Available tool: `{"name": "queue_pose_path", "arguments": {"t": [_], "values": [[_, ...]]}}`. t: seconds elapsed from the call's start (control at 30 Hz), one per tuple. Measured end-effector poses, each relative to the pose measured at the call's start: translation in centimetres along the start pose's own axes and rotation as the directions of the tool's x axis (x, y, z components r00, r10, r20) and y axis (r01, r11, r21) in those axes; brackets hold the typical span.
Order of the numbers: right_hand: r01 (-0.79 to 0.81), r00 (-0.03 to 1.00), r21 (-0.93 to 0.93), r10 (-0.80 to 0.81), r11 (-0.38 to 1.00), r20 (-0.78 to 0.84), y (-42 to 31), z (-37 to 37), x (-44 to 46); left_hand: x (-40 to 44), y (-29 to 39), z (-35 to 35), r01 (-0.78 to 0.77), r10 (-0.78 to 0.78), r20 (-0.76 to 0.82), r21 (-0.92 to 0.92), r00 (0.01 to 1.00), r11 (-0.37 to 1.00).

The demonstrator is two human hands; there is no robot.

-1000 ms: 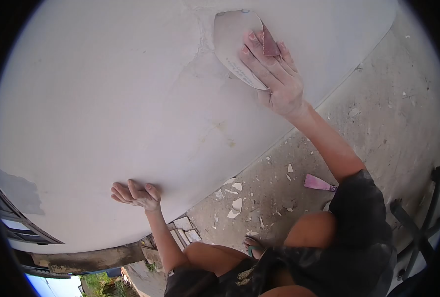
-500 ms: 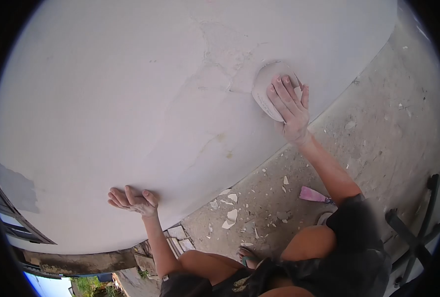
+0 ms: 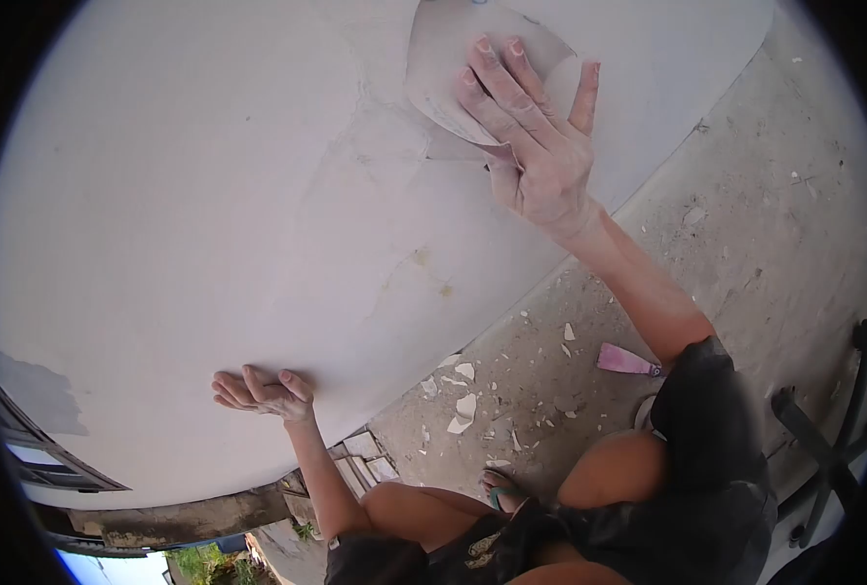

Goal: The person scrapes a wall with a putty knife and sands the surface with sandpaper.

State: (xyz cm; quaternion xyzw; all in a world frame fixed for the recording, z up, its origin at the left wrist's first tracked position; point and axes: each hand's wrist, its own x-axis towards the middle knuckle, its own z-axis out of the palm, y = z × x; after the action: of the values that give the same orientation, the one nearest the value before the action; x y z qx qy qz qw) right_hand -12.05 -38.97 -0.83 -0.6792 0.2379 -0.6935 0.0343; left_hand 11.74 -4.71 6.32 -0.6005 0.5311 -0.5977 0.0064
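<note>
My right hand [image 3: 540, 146] lies flat with spread fingers on a sheet of sandpaper [image 3: 438, 68], pressing it to the pale wall [image 3: 209, 224]. The sheet's lower edge curls up by my thumb, and its upper corners reach past my fingertips. Lower on the left, my left hand [image 3: 269, 392] rests against the wall with its fingers apart and loosely bent, holding nothing. Faint cracks and rough patches mark the wall beside the sheet, with small yellowish stains below it.
A pink scraper [image 3: 626, 360] lies on the concrete floor [image 3: 745, 244] among white chips [image 3: 462, 413]. Dark metal legs [image 3: 818, 439] stand at the right. A window frame [image 3: 48, 448] is at the lower left, and tiles [image 3: 363, 458] lie near my knee.
My right hand and the sandpaper went down the wall, then back up and left. A reddish folded corner seen at first no longer shows. My left hand has stayed nearly in place.
</note>
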Motion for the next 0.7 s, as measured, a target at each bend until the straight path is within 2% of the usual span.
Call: {"name": "queue_pose_path", "arguments": {"t": [0.03, 0.13, 0.2, 0.27, 0.33, 0.37, 0.4, 0.53, 0.6, 0.7], "values": [[0.034, 0.997, -0.025, -0.036, 0.999, -0.067, 0.1, 0.7, 2.1, 0.0, 0.1, 0.3, -0.003, 0.003, 0.004, -0.002, 1.000, 1.000], [-0.063, 0.991, 0.075, 0.071, 0.995, -0.114, -1.3, 1.1, 3.0, -0.3, -0.4, -0.4, -0.009, 0.009, 0.033, 0.002, 0.999, 1.000], [-0.019, 0.994, 0.159, 0.002, 0.987, 0.110, -3.2, 1.0, -3.4, -0.4, -0.4, -0.2, -0.002, 0.002, 0.027, 0.010, 1.000, 1.000], [0.162, 0.986, 0.064, -0.164, 0.985, 0.030, -1.4, 1.8, -5.8, -0.1, -0.3, 0.0, 0.001, -0.001, 0.005, 0.005, 1.000, 1.000], [0.119, 0.993, 0.007, -0.119, 0.993, -0.004, -1.1, 1.2, -3.9, -0.1, -0.3, -0.1, -0.005, 0.005, 0.009, -0.006, 1.000, 1.000], [0.006, 1.000, 0.009, -0.006, 1.000, -0.002, -0.6, 0.2, 0.1, -0.2, -0.6, -0.6, -0.020, 0.020, 0.029, -0.005, 0.999, 1.000], [-0.036, 0.996, 0.027, 0.038, 0.999, -0.083, 1.4, 0.6, 3.2, -0.2, -0.5, -0.3, -0.021, 0.021, 0.024, 0.005, 0.999, 1.000], [-0.074, 0.946, 0.209, 0.134, 0.975, -0.294, 0.2, 3.0, 4.4, 0.0, -0.1, -0.2, -0.014, 0.014, 0.010, 0.020, 1.000, 1.000], [-0.017, 0.999, 0.394, -0.004, 0.919, 0.052, -4.0, 1.7, -1.6, 0.1, 0.1, -0.2, -0.001, 0.001, 0.007, 0.017, 1.000, 1.000], [0.291, 0.945, 0.310, -0.323, 0.905, 0.056, -1.4, 2.0, -3.4, -0.2, -0.3, -0.2, -0.002, 0.002, 0.014, 0.014, 1.000, 1.000]]}}
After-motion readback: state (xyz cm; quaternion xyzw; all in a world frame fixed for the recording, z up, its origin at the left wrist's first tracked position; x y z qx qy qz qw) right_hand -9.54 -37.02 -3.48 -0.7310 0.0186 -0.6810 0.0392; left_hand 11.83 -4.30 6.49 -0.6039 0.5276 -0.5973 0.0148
